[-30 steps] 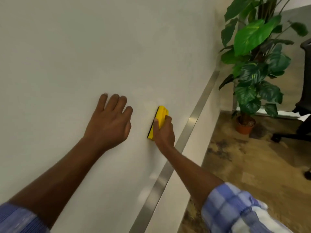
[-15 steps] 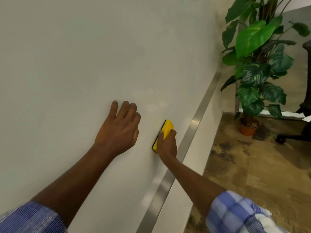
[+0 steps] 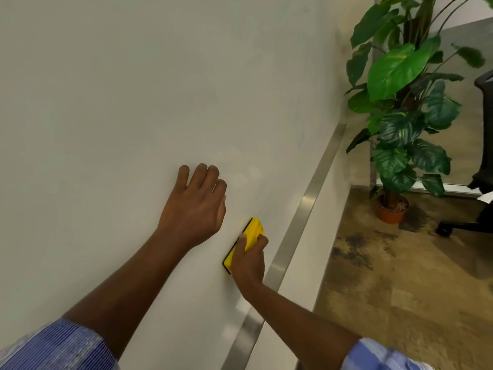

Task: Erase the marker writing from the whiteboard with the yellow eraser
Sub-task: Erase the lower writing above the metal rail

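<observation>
The whiteboard (image 3: 120,89) fills the left and middle of the view, and I see no marker writing on the part that shows. My right hand (image 3: 249,259) grips the yellow eraser (image 3: 253,231), whose dark felt side is pressed against the board near its lower metal rail (image 3: 306,206). My left hand (image 3: 196,206) lies flat on the board just left of the eraser, fingers slightly spread, holding nothing.
A tall potted plant (image 3: 400,102) in an orange pot (image 3: 392,210) stands on the floor at the board's right end. A black office chair (image 3: 482,156) is at the far right edge. Worn brown flooring (image 3: 400,289) lies below the board.
My right hand has slid the eraser downward along the board toward the rail. My left hand appears lower and further right in the picture, as the view shifted.
</observation>
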